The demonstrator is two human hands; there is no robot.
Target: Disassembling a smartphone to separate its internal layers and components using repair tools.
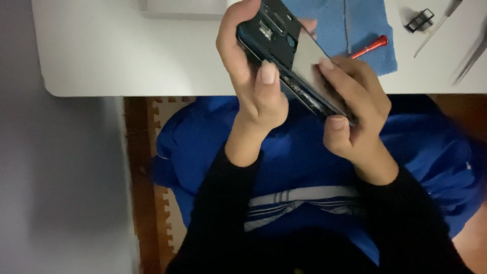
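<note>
White and rounded at its corner, the bench [127, 56] runs across the top of the view, with a blue cloth [350, 25] spread on it and a red-handled screwdriver [371, 46] lying on the cloth's right edge. Farther right on the bench sit a small black frame part [419, 20] and metal tweezers [436, 28]. Below the bench edge, above a lap in blue fabric, both hands hold an opened dark phone [284, 45] tilted on its long edge, its insides showing along the rim and near the top. The left hand [248, 86] grips the phone's upper end, fingers wrapped around it and thumb against the edge. The right hand [355, 111] clasps the lower end, fingers [329, 66] pressing on the phone's grey glossy panel [309, 58].
</note>
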